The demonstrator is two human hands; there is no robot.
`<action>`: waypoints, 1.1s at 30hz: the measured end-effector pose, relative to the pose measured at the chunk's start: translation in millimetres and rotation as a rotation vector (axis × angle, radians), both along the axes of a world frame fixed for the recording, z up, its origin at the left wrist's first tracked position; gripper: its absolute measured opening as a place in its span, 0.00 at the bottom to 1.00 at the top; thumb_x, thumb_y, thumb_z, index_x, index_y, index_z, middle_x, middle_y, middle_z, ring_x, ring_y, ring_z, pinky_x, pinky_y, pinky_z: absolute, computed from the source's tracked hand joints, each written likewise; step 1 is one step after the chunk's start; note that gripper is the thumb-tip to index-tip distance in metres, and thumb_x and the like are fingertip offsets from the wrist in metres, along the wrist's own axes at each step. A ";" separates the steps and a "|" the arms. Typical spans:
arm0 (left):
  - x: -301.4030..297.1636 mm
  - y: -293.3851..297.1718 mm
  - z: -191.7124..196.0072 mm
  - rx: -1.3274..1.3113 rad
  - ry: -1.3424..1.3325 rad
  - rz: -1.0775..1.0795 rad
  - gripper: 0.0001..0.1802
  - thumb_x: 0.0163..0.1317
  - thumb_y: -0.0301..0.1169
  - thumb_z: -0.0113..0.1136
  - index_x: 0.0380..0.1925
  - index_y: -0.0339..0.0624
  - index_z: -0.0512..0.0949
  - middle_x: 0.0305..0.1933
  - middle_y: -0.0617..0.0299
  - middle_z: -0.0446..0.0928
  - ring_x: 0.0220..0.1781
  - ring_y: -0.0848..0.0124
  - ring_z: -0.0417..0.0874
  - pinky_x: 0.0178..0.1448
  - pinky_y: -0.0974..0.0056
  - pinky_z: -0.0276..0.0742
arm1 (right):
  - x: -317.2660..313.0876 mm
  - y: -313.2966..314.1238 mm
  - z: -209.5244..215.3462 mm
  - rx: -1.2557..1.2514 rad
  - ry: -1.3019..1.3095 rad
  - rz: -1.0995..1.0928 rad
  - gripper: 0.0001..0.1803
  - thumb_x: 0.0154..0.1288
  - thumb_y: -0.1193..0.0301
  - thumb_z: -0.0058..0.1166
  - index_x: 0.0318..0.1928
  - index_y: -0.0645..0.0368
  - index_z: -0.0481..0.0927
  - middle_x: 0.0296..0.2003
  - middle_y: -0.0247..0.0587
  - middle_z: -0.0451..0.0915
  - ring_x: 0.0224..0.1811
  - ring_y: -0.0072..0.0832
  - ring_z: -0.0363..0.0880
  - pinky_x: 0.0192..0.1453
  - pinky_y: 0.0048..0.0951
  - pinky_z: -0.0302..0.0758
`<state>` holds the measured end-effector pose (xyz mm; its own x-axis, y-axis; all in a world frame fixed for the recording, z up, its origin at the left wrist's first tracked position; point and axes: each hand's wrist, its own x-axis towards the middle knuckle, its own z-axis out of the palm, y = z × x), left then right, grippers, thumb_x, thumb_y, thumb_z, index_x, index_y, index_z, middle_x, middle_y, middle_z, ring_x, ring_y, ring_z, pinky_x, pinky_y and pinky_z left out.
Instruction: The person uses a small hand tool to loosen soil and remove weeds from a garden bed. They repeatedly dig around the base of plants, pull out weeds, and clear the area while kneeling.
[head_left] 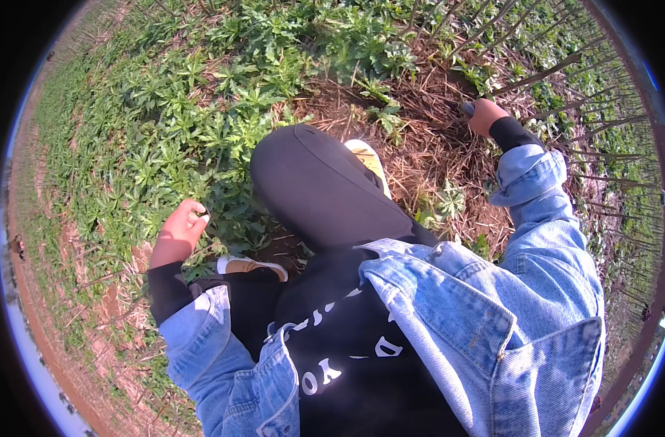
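My left hand (179,233) is closed in a pinch above the leafy green plants (223,124) on the left. Something small and dark green shows at its fingertips, too small to name. Out to the right, my right hand (485,118) is wrapped round a grey object (467,109) that looks like the end of a handle; the rest of it cannot be made out. That hand is low over brown soil strewn with dry straw (449,153), beside thin upright stems.
Rows of bare, thin stems (595,116) stand along the right. My bent knee (311,175) rises in the middle, with one pale shoe (369,160) on the straw and another shoe (252,266) among the plants. A small leafy plant (449,200) grows near my right sleeve.
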<state>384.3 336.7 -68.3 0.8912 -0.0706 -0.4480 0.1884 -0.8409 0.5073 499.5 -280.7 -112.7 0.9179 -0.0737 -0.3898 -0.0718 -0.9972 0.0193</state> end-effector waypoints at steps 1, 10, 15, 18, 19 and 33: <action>0.7 -2.7 1.3 -0.005 -0.010 0.001 0.12 0.61 0.32 0.59 0.42 0.40 0.72 0.28 0.59 0.76 0.30 0.71 0.75 0.38 0.65 0.72 | 2.0 6.1 -4.1 0.073 -0.066 -0.007 0.15 0.59 0.64 0.48 0.40 0.62 0.80 0.32 0.56 0.81 0.40 0.50 0.80 0.43 0.43 0.76; 4.3 -10.1 4.7 0.023 0.019 -0.022 0.10 0.61 0.31 0.58 0.40 0.40 0.72 0.25 0.59 0.75 0.28 0.70 0.76 0.35 0.65 0.70 | 9.9 91.0 -134.0 0.572 -0.158 -0.364 0.15 0.54 0.66 0.54 0.40 0.61 0.80 0.33 0.55 0.81 0.39 0.46 0.81 0.44 0.39 0.74; 17.6 -13.8 -3.9 0.041 0.074 -0.015 0.12 0.60 0.32 0.58 0.41 0.40 0.72 0.26 0.60 0.73 0.29 0.69 0.74 0.37 0.65 0.71 | 12.5 110.4 -179.0 0.582 -0.206 -0.483 0.15 0.53 0.68 0.53 0.42 0.59 0.80 0.36 0.56 0.81 0.43 0.47 0.81 0.48 0.40 0.75; 31.2 -18.4 -10.2 0.111 0.125 -0.007 0.14 0.60 0.35 0.59 0.41 0.40 0.72 0.30 0.56 0.76 0.31 0.68 0.77 0.39 0.63 0.72 | 6.0 119.8 -185.3 0.604 -0.163 -0.513 0.16 0.52 0.69 0.54 0.43 0.58 0.80 0.36 0.55 0.81 0.43 0.47 0.81 0.48 0.40 0.75; 36.0 -19.8 -11.9 0.119 0.128 -0.033 0.14 0.60 0.35 0.59 0.42 0.40 0.71 0.30 0.56 0.76 0.32 0.67 0.77 0.39 0.63 0.72 | 2.2 122.0 -186.9 0.584 -0.160 -0.504 0.16 0.52 0.69 0.54 0.43 0.57 0.80 0.36 0.55 0.81 0.43 0.47 0.81 0.47 0.40 0.75; 80.6 -34.5 -48.0 0.061 0.240 -0.022 0.11 0.59 0.31 0.59 0.39 0.40 0.72 0.27 0.56 0.75 0.30 0.65 0.79 0.36 0.63 0.73 | -33.0 155.6 -267.6 0.771 -0.172 -0.727 0.22 0.58 0.74 0.52 0.56 0.53 0.76 0.37 0.45 0.83 0.39 0.27 0.82 0.47 0.28 0.75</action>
